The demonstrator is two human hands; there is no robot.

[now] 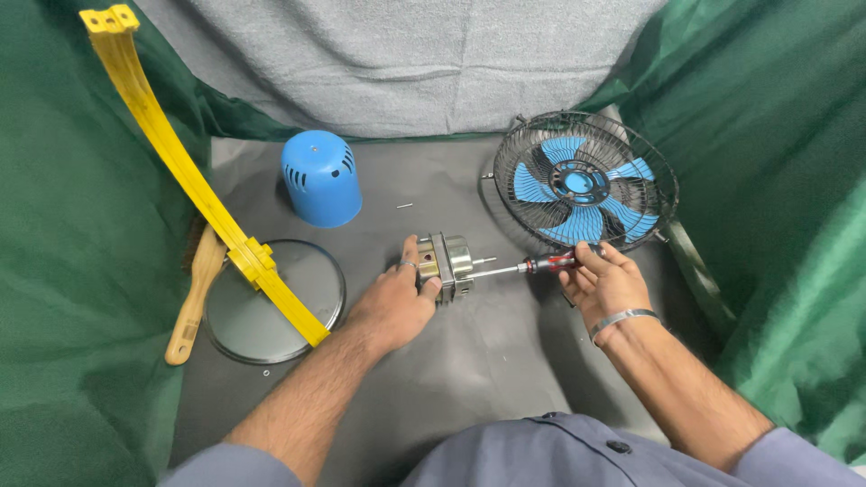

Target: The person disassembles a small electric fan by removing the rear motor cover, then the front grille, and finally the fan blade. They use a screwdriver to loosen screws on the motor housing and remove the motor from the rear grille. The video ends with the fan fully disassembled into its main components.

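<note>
At the centre of the frame the left hand (pixel 394 302) clamps a bare metal motor (pixel 445 264) against the dark mat (pixel 505 361), fingers curled round its left end and thumb over the top, apparently to keep it from turning or sliding. The right hand (pixel 603 281), right of centre, is closed round the red-and-black handle of a screwdriver (pixel 528 266), whose shank runs leftward to the motor's right face, beside the short shaft stub poking out there. The motor lies on its side with its long axis running left to right across the frame, shaft end pointing right toward the screwdriver; the tool lies nearly along that same line, tip left and handle right, tilted slightly upward at the handle. Behind the right hand, at upper right, a caged fan head (pixel 585 179) with blue blades leans up. A blue cover (pixel 321 177) stands at upper centre-left, with a yellow bracket (pixel 194 176), round base (pixel 275 311) and brush (pixel 196 293) at left.
</note>
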